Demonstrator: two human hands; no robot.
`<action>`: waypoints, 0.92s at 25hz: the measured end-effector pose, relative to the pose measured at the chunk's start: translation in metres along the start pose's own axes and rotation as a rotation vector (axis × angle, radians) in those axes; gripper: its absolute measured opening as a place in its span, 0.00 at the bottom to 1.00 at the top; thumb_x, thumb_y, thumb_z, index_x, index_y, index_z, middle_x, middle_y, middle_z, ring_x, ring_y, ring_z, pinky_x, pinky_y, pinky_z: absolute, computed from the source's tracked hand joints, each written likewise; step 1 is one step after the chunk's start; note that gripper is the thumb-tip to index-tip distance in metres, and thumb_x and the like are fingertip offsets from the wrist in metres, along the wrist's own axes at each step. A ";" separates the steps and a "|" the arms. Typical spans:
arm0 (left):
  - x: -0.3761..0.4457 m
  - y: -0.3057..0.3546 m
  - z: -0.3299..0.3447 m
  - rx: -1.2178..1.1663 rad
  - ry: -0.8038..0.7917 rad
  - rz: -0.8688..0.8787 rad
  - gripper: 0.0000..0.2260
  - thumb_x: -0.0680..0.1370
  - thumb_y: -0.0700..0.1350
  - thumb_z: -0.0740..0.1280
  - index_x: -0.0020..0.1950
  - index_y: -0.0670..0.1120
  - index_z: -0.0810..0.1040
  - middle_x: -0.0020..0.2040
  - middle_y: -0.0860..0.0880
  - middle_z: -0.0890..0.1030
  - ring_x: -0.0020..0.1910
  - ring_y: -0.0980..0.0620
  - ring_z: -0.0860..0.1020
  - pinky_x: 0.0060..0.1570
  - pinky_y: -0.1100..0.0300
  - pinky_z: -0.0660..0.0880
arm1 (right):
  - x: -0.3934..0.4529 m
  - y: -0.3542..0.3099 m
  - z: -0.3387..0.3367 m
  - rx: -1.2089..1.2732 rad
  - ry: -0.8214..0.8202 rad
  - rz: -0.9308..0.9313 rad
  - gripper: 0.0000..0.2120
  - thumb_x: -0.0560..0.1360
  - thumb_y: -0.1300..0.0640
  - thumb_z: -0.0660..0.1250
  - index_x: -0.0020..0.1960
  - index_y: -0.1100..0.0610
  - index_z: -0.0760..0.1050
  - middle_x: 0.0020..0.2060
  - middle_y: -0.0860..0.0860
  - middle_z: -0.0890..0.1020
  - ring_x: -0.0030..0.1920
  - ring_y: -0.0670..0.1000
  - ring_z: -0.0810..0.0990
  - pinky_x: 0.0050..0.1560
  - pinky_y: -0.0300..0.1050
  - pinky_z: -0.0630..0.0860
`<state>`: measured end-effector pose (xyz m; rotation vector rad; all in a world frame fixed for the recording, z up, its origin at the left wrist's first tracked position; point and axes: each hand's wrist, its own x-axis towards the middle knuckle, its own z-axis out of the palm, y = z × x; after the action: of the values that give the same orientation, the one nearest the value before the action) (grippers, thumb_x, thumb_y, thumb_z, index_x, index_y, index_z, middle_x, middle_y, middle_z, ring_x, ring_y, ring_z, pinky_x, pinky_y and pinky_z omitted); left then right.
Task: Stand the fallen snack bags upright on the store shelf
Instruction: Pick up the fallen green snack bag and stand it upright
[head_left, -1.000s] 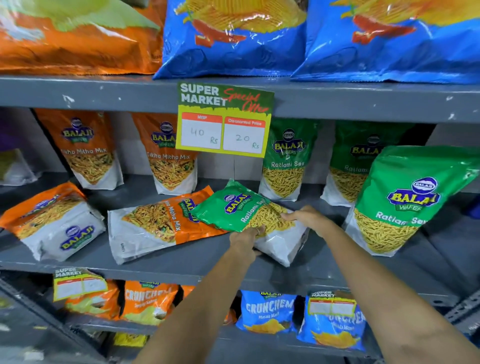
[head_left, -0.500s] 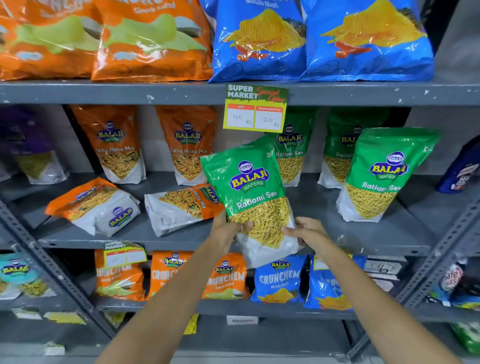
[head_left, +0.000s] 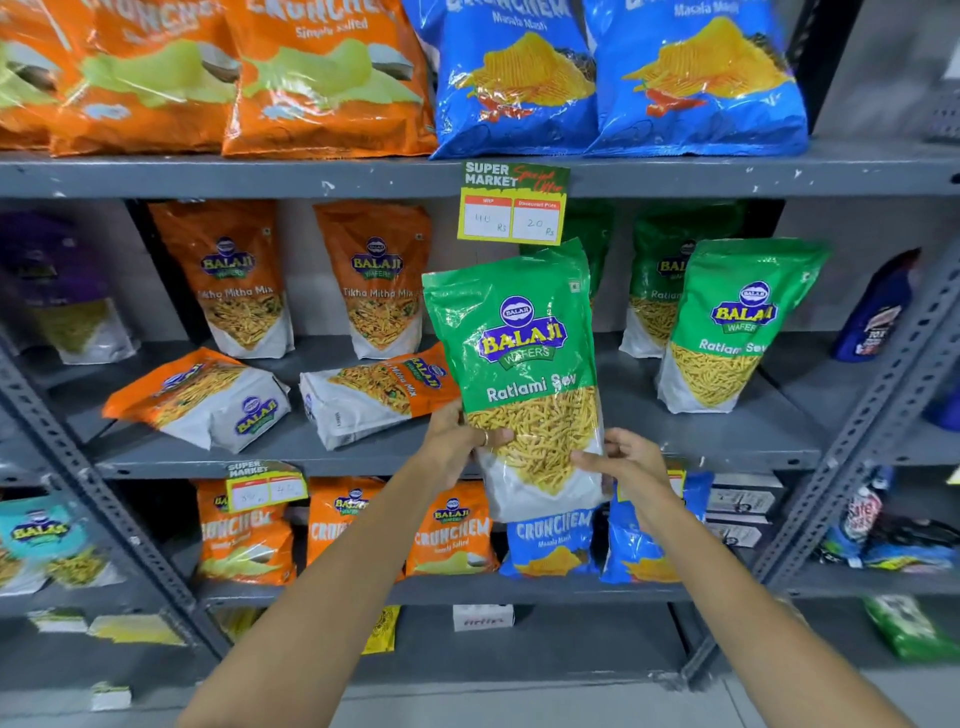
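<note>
Your left hand (head_left: 457, 434) and right hand (head_left: 626, 460) pinch the upright green bag (head_left: 524, 364), marked "Balaji Wafers Ratlami Sev"; bare shelf (head_left: 727, 441) lies just right.

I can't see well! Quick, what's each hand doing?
Left hand: holding the green Ratlami Sev bag.
Right hand: holding the same bag.

Single head view, close, facing forward and slightly down at grey shelf (head_left: 363, 460).

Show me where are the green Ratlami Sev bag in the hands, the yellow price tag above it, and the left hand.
green Ratlami Sev bag (head_left: 519, 343): head view, logo.
yellow price tag (head_left: 511, 205): head view, middle.
left hand (head_left: 457, 441): head view, back.
</note>
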<state>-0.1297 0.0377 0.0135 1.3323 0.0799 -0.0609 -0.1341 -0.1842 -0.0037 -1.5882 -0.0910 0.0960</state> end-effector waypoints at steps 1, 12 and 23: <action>0.003 -0.001 0.003 0.004 0.006 0.002 0.18 0.67 0.25 0.69 0.53 0.41 0.76 0.49 0.45 0.82 0.49 0.47 0.81 0.39 0.59 0.81 | 0.002 0.000 -0.002 0.003 0.009 0.003 0.09 0.63 0.62 0.77 0.39 0.58 0.78 0.22 0.44 0.79 0.21 0.42 0.74 0.20 0.35 0.68; 0.112 -0.007 0.054 0.105 0.137 -0.024 0.21 0.71 0.23 0.63 0.62 0.36 0.73 0.62 0.38 0.78 0.60 0.43 0.76 0.53 0.53 0.77 | 0.102 0.027 -0.029 -0.132 0.194 0.006 0.10 0.68 0.66 0.73 0.38 0.56 0.73 0.32 0.49 0.78 0.32 0.47 0.75 0.23 0.33 0.71; 0.200 -0.005 0.077 0.098 0.235 -0.044 0.21 0.70 0.24 0.64 0.60 0.39 0.75 0.55 0.40 0.79 0.55 0.47 0.75 0.56 0.54 0.73 | 0.206 0.051 -0.042 -0.047 0.257 0.022 0.11 0.69 0.70 0.68 0.50 0.62 0.72 0.48 0.62 0.80 0.44 0.54 0.78 0.39 0.37 0.75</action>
<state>0.0706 -0.0382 0.0076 1.4317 0.3087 0.0554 0.0756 -0.2028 -0.0545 -1.6361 0.1251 -0.0944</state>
